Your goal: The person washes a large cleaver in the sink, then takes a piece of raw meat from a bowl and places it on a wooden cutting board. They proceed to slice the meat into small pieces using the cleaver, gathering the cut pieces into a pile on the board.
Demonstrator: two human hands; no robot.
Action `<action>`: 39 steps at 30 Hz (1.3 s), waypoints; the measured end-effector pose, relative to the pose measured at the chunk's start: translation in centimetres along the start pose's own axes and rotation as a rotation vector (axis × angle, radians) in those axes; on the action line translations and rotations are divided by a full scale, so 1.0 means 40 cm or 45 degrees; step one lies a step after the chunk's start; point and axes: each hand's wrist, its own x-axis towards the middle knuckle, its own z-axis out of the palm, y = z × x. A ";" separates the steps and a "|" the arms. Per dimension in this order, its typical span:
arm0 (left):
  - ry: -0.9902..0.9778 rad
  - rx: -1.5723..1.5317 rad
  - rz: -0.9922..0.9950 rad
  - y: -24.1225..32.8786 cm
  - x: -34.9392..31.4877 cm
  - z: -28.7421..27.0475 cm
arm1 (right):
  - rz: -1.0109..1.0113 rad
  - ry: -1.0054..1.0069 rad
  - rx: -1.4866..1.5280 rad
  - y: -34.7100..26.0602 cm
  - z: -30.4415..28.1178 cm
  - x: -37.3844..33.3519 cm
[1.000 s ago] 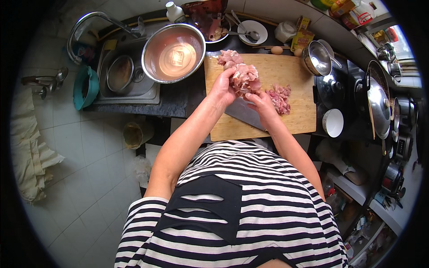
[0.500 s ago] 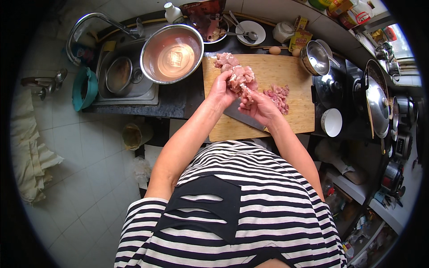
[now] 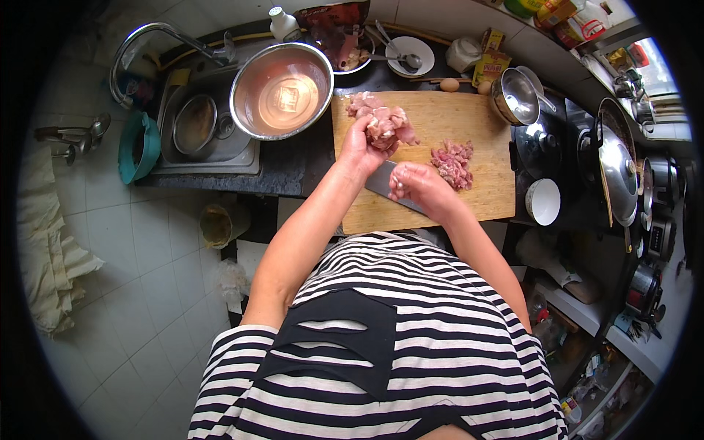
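My left hand (image 3: 359,150) is closed round a chunk of raw meat (image 3: 389,128), lifted above the wooden cutting board (image 3: 480,205). More raw meat (image 3: 361,105) shows just beyond it at the board's far left; whether the two are joined is unclear. Nearer to me, my right hand (image 3: 424,187) is apart from the chunk, its fingers curled together. A pale bit seems to show at its fingertips, too small to name. Below the hands lies a knife (image 3: 383,180), its blade flat on the board and its handle hidden. A pile of small cut meat pieces (image 3: 453,163) sits to the right.
Left of the board stands a steel basin (image 3: 253,110) of pinkish liquid, beside the sink (image 3: 238,158). Behind are a white plate (image 3: 425,55) with spoons and an egg (image 3: 449,86). A steel pan (image 3: 517,103) and white bowl (image 3: 543,202) stand at the right.
My right hand has come away from the meat, moving slightly down toward me, with its fingers curled. The left hand still holds the chunk in nearly the same place.
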 end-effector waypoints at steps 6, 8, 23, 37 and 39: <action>0.214 -0.086 -0.081 0.035 -0.061 0.060 | -0.545 0.620 -1.716 0.002 -0.046 -0.019; 0.199 -0.081 -0.088 0.029 -0.067 0.068 | -0.605 0.795 -1.451 -0.011 -0.041 0.007; 0.007 0.102 -0.053 -0.014 -0.096 0.073 | -0.960 0.796 -1.603 -0.087 0.072 0.004; 0.011 0.164 -0.236 -0.028 -0.133 0.081 | -0.795 0.389 -1.124 -0.086 0.007 -0.010; -0.002 0.137 -0.265 -0.029 -0.136 0.077 | -0.623 0.321 -0.804 -0.082 0.000 -0.007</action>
